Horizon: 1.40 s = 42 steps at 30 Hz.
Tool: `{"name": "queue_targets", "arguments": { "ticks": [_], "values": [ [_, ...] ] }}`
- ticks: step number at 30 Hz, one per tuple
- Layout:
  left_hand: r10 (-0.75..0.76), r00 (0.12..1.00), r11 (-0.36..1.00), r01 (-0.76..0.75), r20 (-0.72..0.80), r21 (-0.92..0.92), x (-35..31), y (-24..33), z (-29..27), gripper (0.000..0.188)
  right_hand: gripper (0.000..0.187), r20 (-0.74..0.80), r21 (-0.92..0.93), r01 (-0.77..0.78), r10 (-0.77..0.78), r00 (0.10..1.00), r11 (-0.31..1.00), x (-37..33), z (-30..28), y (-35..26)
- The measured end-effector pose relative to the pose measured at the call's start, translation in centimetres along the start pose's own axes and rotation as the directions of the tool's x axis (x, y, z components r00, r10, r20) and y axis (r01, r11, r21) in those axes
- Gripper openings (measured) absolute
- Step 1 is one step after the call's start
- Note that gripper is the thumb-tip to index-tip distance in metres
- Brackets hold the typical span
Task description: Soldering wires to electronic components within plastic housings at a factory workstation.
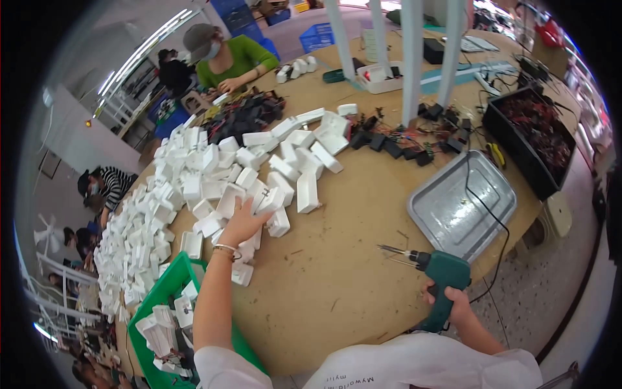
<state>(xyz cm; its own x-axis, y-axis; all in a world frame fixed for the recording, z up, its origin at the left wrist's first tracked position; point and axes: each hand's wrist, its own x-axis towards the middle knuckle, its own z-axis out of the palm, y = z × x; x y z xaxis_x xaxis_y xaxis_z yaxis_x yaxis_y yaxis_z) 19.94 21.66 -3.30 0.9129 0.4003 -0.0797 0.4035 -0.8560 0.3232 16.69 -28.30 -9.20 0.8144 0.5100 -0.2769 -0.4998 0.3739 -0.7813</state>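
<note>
My left hand [243,223] reaches into a wide heap of white plastic box-shaped housings [214,188]. Its fingers are spread and touch the housings near the heap's right edge; no firm hold on any one shows. A bracelet circles that wrist. At the table's front edge, my right hand [455,306] is wrapped round the grip of a dark green soldering gun [449,272]. The gun's thin metal tip, with a slim rod under it, points left over the tabletop [337,272], and a black cord trails from it.
A green crate [155,299] holding white housings stands beside my left forearm. To the right lie a grey metal tray [463,201], yellow-handled pliers [495,155] and a black bin [534,139] of wired parts. White posts [411,65] rise farther back. Across the table sits a person in green [234,61].
</note>
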Motion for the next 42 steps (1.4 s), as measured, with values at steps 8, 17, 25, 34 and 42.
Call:
{"name": "queue_targets", "arguments": {
  "ticks": [8, 17, 25, 34, 42],
  "values": [
    [0.552, 0.784, 0.834, -0.524, -0.283, 0.175, 5.5, 18.2, 0.4, 0.040, 0.058, 0.072, 0.013, 0.103, -0.104, 0.992, 0.995, -0.5, -1.0, -0.1],
    [0.643, 0.749, 0.763, -0.643, -0.161, 0.057, 16.0, 30.8, 10.1, 0.073, 0.058, -0.136, 0.334, 0.202, -0.165, 0.977, 0.921, -0.4, 0.0, 0.1],
    [0.548, 0.822, 0.830, -0.558, 0.152, 0.024, 7.0, 28.2, 12.0, 0.059, 0.057, -0.106, 0.358, 0.167, -0.138, 0.985, 0.919, -0.4, -0.8, 0.6],
    [0.491, 0.871, 0.834, -0.463, 0.025, -0.299, -6.0, 21.2, 6.5, 0.049, 0.058, -0.105, 0.254, 0.287, -0.268, 0.958, 0.924, 0.1, -1.1, 1.3],
    [0.045, 0.858, 0.992, -0.098, -0.511, -0.077, -12.0, 10.1, 4.8, 0.037, 0.055, -0.007, 0.204, 0.358, -0.364, 0.931, 0.911, 0.4, -0.4, 0.9]
  ]
}}
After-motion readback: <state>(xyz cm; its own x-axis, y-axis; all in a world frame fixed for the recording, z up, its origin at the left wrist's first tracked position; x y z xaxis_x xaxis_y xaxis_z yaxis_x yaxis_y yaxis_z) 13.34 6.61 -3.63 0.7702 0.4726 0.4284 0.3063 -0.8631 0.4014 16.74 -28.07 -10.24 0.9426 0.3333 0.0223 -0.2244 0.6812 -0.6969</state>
